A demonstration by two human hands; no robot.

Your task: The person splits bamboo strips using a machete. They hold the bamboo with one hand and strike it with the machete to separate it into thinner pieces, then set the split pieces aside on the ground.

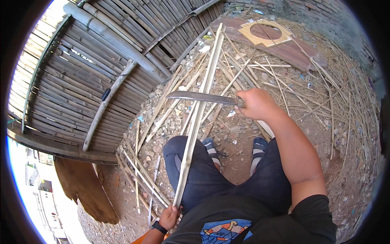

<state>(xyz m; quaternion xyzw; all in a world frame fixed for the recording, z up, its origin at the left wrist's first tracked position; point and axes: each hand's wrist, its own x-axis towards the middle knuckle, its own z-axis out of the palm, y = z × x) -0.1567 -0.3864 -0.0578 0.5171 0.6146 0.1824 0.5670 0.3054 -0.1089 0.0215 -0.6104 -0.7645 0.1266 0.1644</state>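
Observation:
A long split bamboo strip point(188, 156) slants from beside my left hip, over my left thigh, up and away to the far middle. Its near end is in my left hand point(168, 216), thumb and fingers closed on it. My right hand point(257, 105) is wrapped round the handle of a machete point(203, 97). The machete's long dark blade points left and lies across the strip about midway along its length. From this view I cannot tell whether the blade has cut into the bamboo.
Loose bamboo strips point(162, 122) and shavings litter the stony ground point(239, 152). A slatted bamboo wall point(85, 87) stands at the left. Far off, a yellowish board with a round hole point(247, 33) rests on a reddish-brown plank point(302, 53), near a brick wall point(313, 16).

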